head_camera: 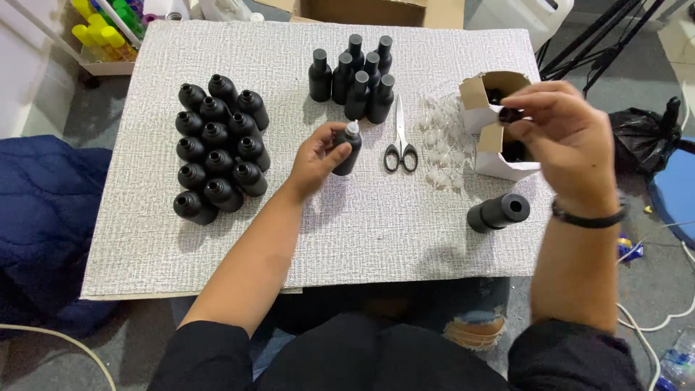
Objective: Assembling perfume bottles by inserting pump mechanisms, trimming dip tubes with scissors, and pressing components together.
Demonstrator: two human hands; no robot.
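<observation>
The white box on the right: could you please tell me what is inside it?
The white box holds dark pieces, probably caps; the right hand covers most of the inside.

Twelve open bottles (217,145), six capped (355,76)

Black bottle (347,150), clear dropper insert in neck, upright, mid-tabletop. Small black cap (510,114), right, above white carton.
</observation>
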